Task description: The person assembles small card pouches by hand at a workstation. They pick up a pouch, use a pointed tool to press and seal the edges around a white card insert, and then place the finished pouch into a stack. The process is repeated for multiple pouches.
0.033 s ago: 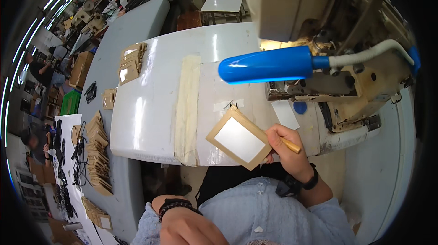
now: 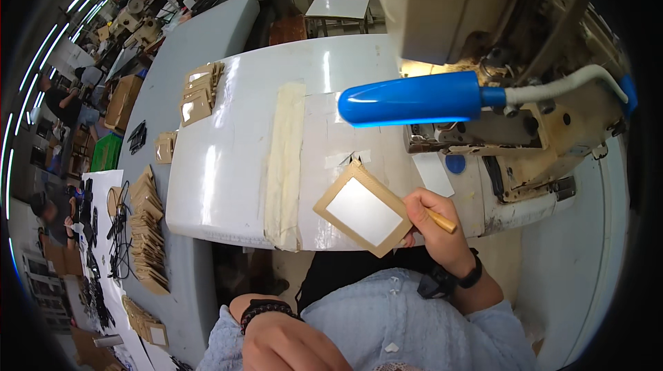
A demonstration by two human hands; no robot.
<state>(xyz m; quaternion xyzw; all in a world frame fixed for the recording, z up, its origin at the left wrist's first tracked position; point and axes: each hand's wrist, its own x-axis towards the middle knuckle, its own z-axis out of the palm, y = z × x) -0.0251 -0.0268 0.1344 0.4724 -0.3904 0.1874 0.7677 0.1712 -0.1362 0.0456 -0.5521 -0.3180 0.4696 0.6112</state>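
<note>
My right hand (image 2: 435, 222) grips the right corner of a square tan frame piece (image 2: 364, 209) with a pale shiny centre, held tilted over the front edge of the white worktable (image 2: 228, 164). The same hand also holds a wooden tool handle (image 2: 442, 221), which sticks out to the right. A black watch sits on that wrist. My left hand (image 2: 290, 347) hangs low by my chest with a black beaded bracelet on the wrist; its fingers are hidden. I wear a light blue shirt.
A beige sewing machine (image 2: 483, 39) with a blue lamp (image 2: 414, 99) fills the right of the table. A cream tape strip (image 2: 286, 164) runs down the tabletop. Stacks of tan frame pieces (image 2: 200, 94) lie at the table's left; more tan pieces (image 2: 146, 226) are on the grey bench. People work far left.
</note>
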